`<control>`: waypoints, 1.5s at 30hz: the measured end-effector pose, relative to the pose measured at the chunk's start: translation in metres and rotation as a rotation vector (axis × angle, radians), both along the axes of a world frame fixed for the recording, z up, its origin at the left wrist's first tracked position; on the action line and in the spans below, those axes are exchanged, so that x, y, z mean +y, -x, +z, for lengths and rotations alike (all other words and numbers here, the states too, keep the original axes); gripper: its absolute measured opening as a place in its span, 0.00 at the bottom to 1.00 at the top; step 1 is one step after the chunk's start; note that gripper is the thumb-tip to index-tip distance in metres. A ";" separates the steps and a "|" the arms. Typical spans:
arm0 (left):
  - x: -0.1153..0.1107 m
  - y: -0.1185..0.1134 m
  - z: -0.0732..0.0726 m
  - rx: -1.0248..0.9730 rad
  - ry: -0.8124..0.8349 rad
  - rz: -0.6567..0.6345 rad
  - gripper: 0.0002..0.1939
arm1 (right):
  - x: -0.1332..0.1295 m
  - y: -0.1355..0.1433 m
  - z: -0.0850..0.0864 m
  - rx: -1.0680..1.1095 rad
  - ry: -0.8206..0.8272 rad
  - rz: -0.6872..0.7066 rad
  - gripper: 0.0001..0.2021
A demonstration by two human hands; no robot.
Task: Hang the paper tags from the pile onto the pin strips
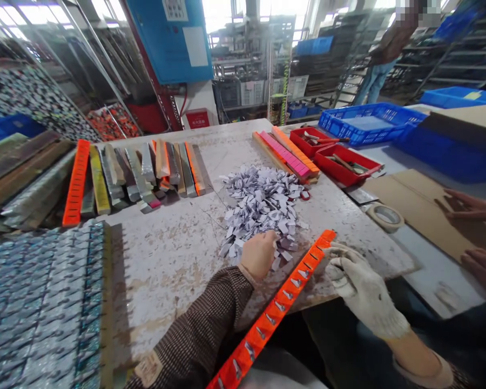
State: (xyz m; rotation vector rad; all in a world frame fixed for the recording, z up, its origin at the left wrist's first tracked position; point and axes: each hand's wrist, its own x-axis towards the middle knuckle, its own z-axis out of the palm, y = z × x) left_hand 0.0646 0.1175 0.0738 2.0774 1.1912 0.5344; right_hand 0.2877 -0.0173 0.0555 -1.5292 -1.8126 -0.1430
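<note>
**Orange strip across the table edge**

Orange strip (pixel 281 308) lies slantwise over the table (pixel 178 259) edge, its near end hanging toward the lap, small clips set along it. It looks light and bendy; it would likely sag if lifted by one end, so hold it by the edges near the middle. The right hand (pixel 358 286), in a white glove, rests spread on its far end, holding nothing. The left hand (pixel 259 254), bare, is curled at the paper pile (pixel 263 208); whether it grips a piece I cannot tell. Two red trays (pixel 340 167) hold small tools. A blue crate (pixel 368 123) behind them seems to hold a flat sheet.
</note>
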 end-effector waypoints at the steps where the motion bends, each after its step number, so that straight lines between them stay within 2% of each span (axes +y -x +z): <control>1: 0.001 0.005 -0.001 -0.061 0.043 0.019 0.10 | 0.001 -0.002 -0.001 0.012 -0.011 -0.021 0.04; 3: 0.000 0.014 0.000 -0.195 0.152 0.020 0.06 | 0.006 -0.001 0.000 0.030 -0.025 -0.028 0.02; 5: -0.005 0.019 0.004 -0.322 0.276 -0.025 0.04 | 0.015 0.006 0.006 0.031 -0.025 0.010 0.05; 8: -0.018 0.021 0.013 -0.473 0.423 -0.100 0.13 | 0.030 0.023 0.015 0.069 0.032 0.093 0.07; 11: -0.030 0.019 0.021 -0.593 0.501 -0.141 0.19 | 0.037 0.036 0.019 0.237 0.128 0.178 0.08; 15: -0.036 0.021 0.021 -0.668 0.573 -0.192 0.18 | 0.033 0.030 0.019 0.354 0.196 0.132 0.10; 17: -0.035 0.024 0.017 -0.547 0.479 -0.210 0.14 | 0.028 0.020 0.019 0.352 0.221 0.095 0.13; 20: -0.034 0.031 0.007 -0.239 0.229 -0.192 0.09 | 0.022 0.004 0.018 0.337 0.211 0.052 0.15; 24: -0.035 0.036 0.003 0.004 0.085 -0.143 0.07 | 0.016 -0.006 0.012 0.336 0.232 0.022 0.16; 27: -0.031 0.023 0.008 0.182 -0.050 -0.132 0.08 | 0.013 -0.006 0.008 0.347 0.246 0.016 0.16; 30: -0.021 -0.003 0.013 0.321 -0.180 -0.160 0.09 | 0.011 -0.004 0.006 0.322 0.238 -0.013 0.16; 33: -0.007 -0.025 0.011 0.421 -0.260 -0.199 0.11 | 0.011 -0.003 0.007 0.264 0.212 -0.029 0.17; 36: 0.004 -0.031 0.006 0.491 -0.292 -0.214 0.10 | 0.014 -0.002 0.009 0.159 0.144 -0.027 0.14; 39: 0.009 -0.021 0.002 0.517 -0.301 -0.198 0.11 | 0.022 0.002 0.012 0.017 0.082 -0.010 0.12; 45: 0.009 0.001 0.002 0.507 -0.317 -0.110 0.07 | 0.057 0.020 0.013 -0.160 0.167 0.067 0.08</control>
